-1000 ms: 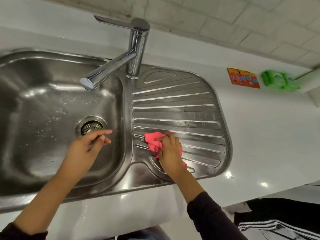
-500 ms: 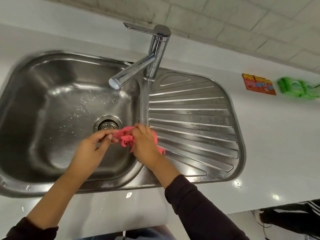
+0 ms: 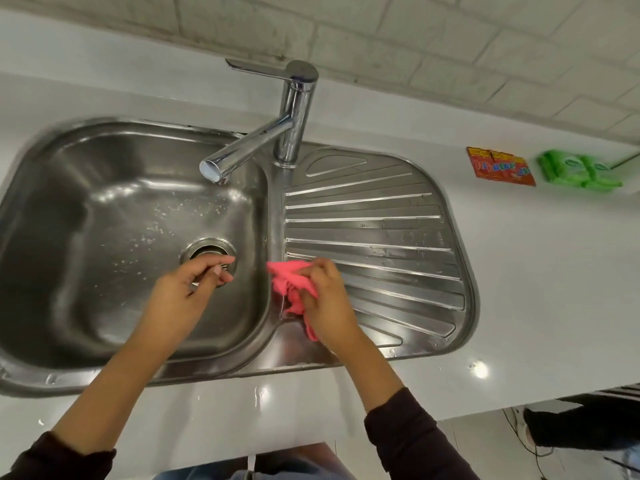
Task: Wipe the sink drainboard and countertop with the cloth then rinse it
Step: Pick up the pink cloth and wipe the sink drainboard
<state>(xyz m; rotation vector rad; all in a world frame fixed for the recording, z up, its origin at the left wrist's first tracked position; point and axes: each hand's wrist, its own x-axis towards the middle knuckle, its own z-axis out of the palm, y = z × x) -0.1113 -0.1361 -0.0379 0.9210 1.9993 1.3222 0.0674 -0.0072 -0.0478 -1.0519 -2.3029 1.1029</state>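
Stainless-steel sink (image 3: 62, 188) with ribbed drainboard (image 3: 391, 230) set in a white countertop (image 3: 540, 271), seen from above. The right hand (image 3: 325, 299) grips a bunched pink cloth (image 3: 289, 280) on the drainboard's near-left corner, beside the basin edge. The left hand (image 3: 188, 289), empty with fingers loosely curled, hovers over the drain strainer (image 3: 207, 251). The chrome faucet (image 3: 270, 133) points its spout over the basin. A red packet (image 3: 498, 166) and a green packet (image 3: 578, 171) lie by the tiled wall (image 3: 415, 46).

You have one cloth (image 3: 289, 284), one tap (image 3: 289, 112) and one drain (image 3: 207, 252). You also have two packets: one red packet (image 3: 498, 167), one green packet (image 3: 578, 171).
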